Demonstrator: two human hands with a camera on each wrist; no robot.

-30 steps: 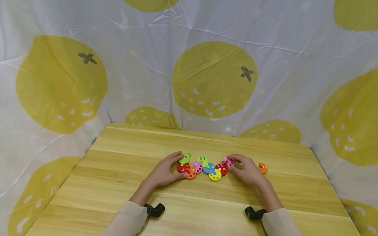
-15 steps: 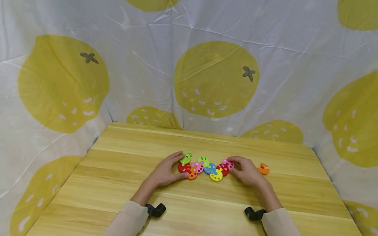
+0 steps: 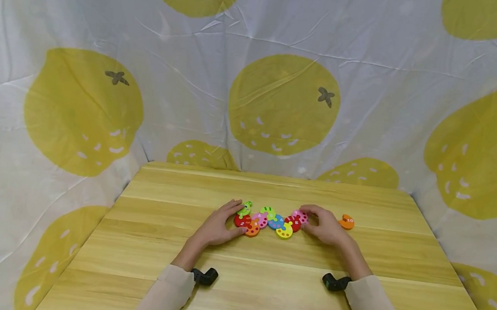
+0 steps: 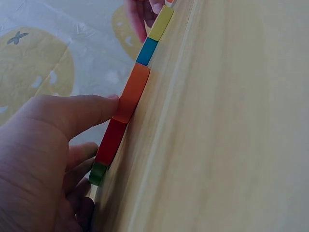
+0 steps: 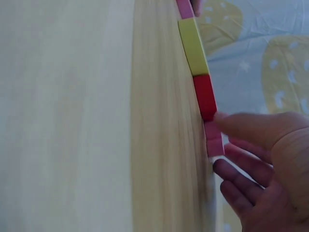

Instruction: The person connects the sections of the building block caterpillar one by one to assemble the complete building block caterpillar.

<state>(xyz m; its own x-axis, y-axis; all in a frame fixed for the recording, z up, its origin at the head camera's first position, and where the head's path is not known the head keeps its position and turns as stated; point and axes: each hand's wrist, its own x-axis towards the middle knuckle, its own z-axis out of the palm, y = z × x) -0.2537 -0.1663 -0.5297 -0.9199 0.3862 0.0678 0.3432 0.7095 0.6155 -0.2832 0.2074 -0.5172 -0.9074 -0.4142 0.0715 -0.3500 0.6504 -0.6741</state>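
Observation:
A caterpillar puzzle of numbered, brightly coloured pieces lies in a wavy row across the table. My left hand point(image 3: 218, 228) steadies its left end, fingers by the green head piece point(image 3: 245, 207) and thumb against the orange piece 3 point(image 4: 133, 92). At the other end, my right hand point(image 3: 325, 224) pinches the pink piece 9 point(image 3: 301, 216) between thumb and fingers. That pink piece sits against the red piece 8 point(image 5: 204, 96), beside the yellow piece point(image 3: 284, 231). The blue piece point(image 3: 276, 221) lies mid-row.
A loose orange piece marked 10 point(image 3: 347, 222) lies right of my right hand. The wooden table point(image 3: 264, 292) meets a lemon-print curtain point(image 3: 183, 96) at its back and sides. Black wrist cameras stick out inward from both sleeves.
The pink piece 9 has come down slightly toward me, in against the red piece 8, with my right hand on it. My left hand has stayed nearly still.

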